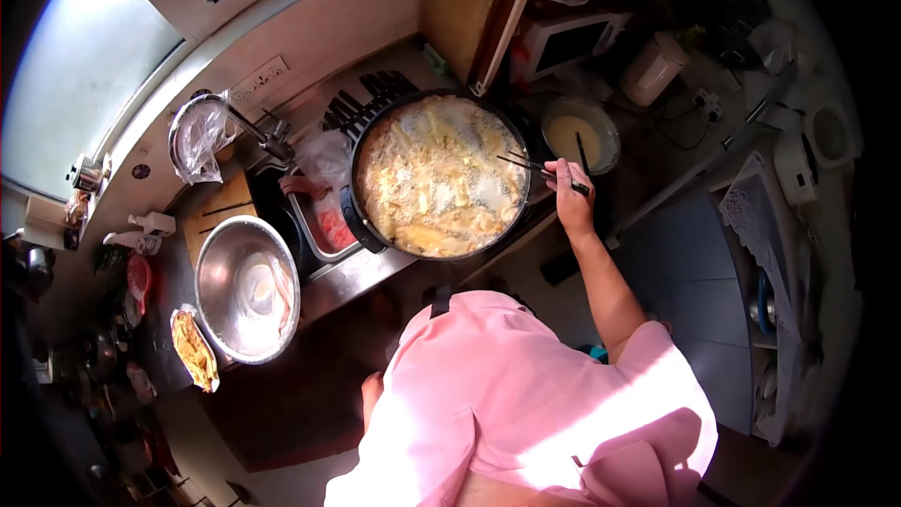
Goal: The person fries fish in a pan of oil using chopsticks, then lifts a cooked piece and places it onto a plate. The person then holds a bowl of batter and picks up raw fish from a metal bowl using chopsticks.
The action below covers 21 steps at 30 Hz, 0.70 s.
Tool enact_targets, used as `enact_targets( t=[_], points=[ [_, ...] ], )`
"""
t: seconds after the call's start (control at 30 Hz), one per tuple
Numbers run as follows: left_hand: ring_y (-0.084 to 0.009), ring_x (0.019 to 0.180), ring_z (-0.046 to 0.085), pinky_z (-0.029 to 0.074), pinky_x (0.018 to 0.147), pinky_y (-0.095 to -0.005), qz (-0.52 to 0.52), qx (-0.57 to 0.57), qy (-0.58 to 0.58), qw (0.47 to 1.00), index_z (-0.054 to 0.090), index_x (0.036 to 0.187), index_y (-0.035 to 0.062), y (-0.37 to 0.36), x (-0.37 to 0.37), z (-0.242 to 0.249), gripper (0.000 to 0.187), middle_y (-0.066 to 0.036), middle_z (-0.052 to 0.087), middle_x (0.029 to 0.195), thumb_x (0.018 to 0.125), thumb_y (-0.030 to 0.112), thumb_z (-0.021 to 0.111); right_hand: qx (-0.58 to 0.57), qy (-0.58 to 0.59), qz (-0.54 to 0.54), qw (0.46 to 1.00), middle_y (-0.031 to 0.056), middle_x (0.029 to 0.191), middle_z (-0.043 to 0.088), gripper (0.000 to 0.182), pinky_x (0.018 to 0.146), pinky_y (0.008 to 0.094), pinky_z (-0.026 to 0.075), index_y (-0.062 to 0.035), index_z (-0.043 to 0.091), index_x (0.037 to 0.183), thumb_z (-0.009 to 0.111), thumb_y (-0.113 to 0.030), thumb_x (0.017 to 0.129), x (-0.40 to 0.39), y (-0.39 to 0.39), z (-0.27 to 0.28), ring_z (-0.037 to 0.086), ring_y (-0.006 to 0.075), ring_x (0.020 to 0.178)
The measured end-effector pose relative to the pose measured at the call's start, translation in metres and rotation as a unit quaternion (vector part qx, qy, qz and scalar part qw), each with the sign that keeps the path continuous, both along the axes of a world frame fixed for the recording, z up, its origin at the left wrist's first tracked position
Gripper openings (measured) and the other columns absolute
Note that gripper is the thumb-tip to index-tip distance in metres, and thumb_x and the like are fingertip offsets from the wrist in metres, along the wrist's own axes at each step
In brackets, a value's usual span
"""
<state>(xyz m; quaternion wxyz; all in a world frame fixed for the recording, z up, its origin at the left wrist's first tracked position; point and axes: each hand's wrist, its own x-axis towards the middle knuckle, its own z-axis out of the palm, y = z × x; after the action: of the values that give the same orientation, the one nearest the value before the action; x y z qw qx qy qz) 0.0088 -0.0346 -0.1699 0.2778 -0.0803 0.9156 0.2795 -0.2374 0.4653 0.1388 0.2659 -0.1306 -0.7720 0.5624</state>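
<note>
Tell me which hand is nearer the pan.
Right. The right hand is just beside the pan, holding chopsticks over it. The left hand, mostly hidden, is farther off, by the shirt.

Dark chopsticks point(540, 169) in the right grip point(570, 186), tips over a foamy pan point(518, 127).

The pan point(355, 223) looks like dark, smooth metal. From it, at eight o'clock, the bowl point(221, 272) is shiny bare metal; at seven, the tabletop point(352, 285), satin metal; at nine, crinkled glossy plastic film point(199, 141); at five, a matt cloth shirt point(535, 347).
</note>
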Motion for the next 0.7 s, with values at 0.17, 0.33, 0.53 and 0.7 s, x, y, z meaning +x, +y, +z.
enact_targets(
  t=[0.17, 0.33, 0.53, 0.7],
  points=[
    [-0.0302, 0.081, 0.055, 0.043, 0.074, -0.0326, 0.049, 0.032, 0.024, 0.998, 0.059, 0.087, 0.0021, 0.017, -0.017, -0.007, 0.021, -0.017, 0.059, 0.088, 0.076, 0.014, 0.046, 0.114, 0.035, 0.032, 0.992, 0.0061, 0.084, 0.056, 0.02, 0.063, 0.0226, 0.046, 0.0015, 0.059, 0.088, 0.051, -0.017, 0.083, 0.003, -0.001, -0.012, 0.056, 0.0133, 0.075],
    [-0.0289, 0.078, 0.056, 0.043, 0.072, -0.0327, 0.288, 0.209, -0.109, 0.928, 0.059, 0.086, 0.0013, 0.034, -0.029, -0.053, 0.02, -0.016, 0.059, 0.085, 0.077, 0.014, 0.046, 0.174, 0.097, 0.115, 0.973, 0.0118, 0.081, 0.058, 0.01, 0.067, 0.0294, 0.044, -0.0016, 0.059, 0.083, 0.054, -0.004, 0.074, 0.0, -0.019, 0.004, 0.056, 0.0257, 0.075],
    [-0.0273, 0.075, 0.056, 0.044, 0.07, -0.0328, 0.416, 0.281, -0.171, 0.848, 0.058, 0.085, 0.0004, 0.05, -0.005, -0.079, 0.019, -0.014, 0.06, 0.083, 0.077, 0.013, 0.046, 0.235, 0.106, 0.206, 0.944, 0.0104, 0.085, 0.059, 0.012, 0.069, 0.0309, 0.045, -0.0013, 0.058, 0.085, 0.054, -0.005, 0.075, -0.007, -0.016, 0.007, 0.056, 0.0258, 0.079],
    [-0.0259, 0.072, 0.057, 0.045, 0.067, -0.0329, 0.483, 0.334, -0.185, 0.788, 0.058, 0.084, -0.0003, 0.062, 0.015, -0.095, 0.019, -0.013, 0.06, 0.08, 0.078, 0.013, 0.046, 0.243, 0.128, 0.195, 0.941, 0.0106, 0.08, 0.059, 0.011, 0.065, 0.0294, 0.045, -0.0017, 0.058, 0.084, 0.058, -0.004, 0.073, -0.026, -0.02, 0.008, 0.057, 0.0252, 0.075]
  ],
)
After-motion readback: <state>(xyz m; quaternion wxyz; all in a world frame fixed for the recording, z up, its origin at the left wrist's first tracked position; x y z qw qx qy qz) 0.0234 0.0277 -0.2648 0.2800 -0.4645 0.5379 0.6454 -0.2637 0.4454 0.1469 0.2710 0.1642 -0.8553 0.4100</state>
